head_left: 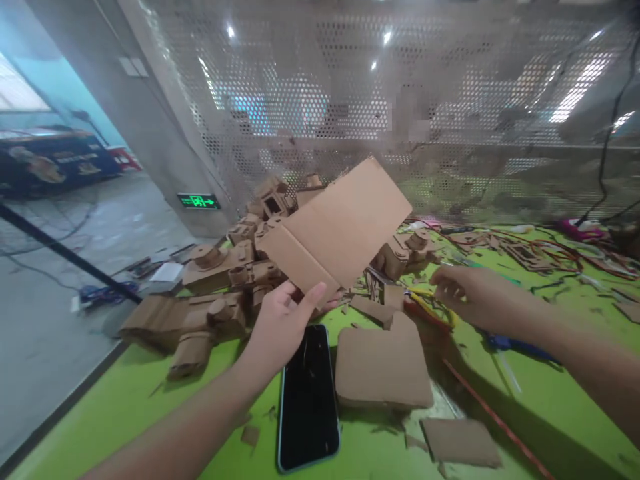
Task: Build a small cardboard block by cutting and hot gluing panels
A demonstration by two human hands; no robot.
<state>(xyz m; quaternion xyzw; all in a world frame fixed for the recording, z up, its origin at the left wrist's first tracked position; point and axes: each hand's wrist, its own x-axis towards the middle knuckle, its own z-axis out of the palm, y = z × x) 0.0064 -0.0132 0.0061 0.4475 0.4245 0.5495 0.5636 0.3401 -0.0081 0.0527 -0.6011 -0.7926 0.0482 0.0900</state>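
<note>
My left hand (285,320) is closed on the lower corner of a creased cardboard sheet (350,220), thumb on top, and holds it tilted above the table. Over to the right, my right hand (460,293) hovers with loosely bent fingers, and I see nothing in it. Just below its fingers lies a tool with yellow handles (427,307); its kind is partly hidden. A black-screened phone (310,400) lies below my left hand. Beside the phone rests a rounded cardboard box shape (383,367), with a small flat cardboard piece (460,441) nearer me.
Several cardboard camera models (210,313) are piled at the left and back. A blue-handled tool (520,345) lies under my right forearm. Cardboard scraps and red cables (560,250) cover the right side of the green table (240,427). A perforated metal screen (320,87) stands behind.
</note>
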